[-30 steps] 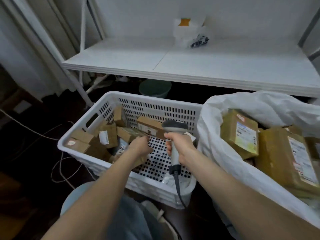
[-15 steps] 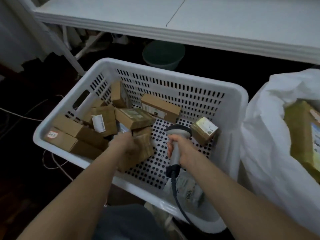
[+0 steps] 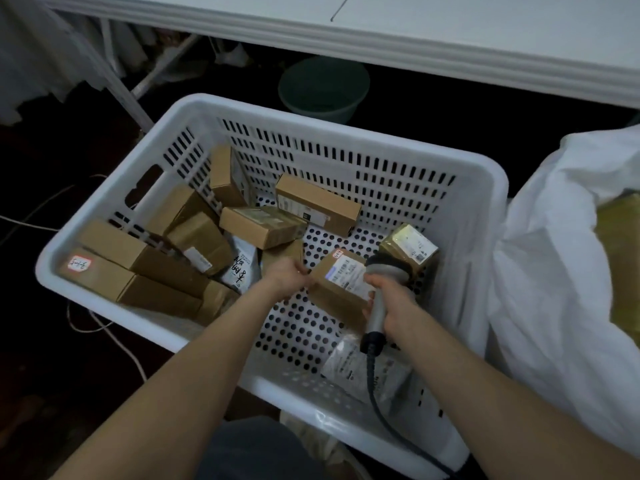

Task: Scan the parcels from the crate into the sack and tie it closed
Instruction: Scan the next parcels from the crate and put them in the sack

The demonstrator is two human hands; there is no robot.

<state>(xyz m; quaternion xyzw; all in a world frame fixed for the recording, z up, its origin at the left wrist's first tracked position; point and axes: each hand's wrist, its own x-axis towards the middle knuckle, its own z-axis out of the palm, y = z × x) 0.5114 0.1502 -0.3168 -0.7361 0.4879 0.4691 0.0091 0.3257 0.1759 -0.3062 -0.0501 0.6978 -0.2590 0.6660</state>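
Left hand (image 3: 287, 277): I grip a labelled parcel (image 3: 341, 282), centre frame, inside the crate (image 3: 498, 188).
Right hand (image 3: 393, 308): I clasp the scanner (image 3: 376, 311) beside that parcel.
Sack (image 3: 554, 271): right edge, beside the crate.
Room: white table (image 3: 450, 26) along the top, green basin (image 3: 323, 90) beneath, dark floor (image 3: 52, 375) left.

Your left hand (image 3: 289, 278) holds a labelled brown parcel (image 3: 337, 294) inside the white crate (image 3: 346, 123). Your right hand (image 3: 394, 310) grips a corded scanner (image 3: 385, 270) just beside that parcel's label (image 3: 348, 276).
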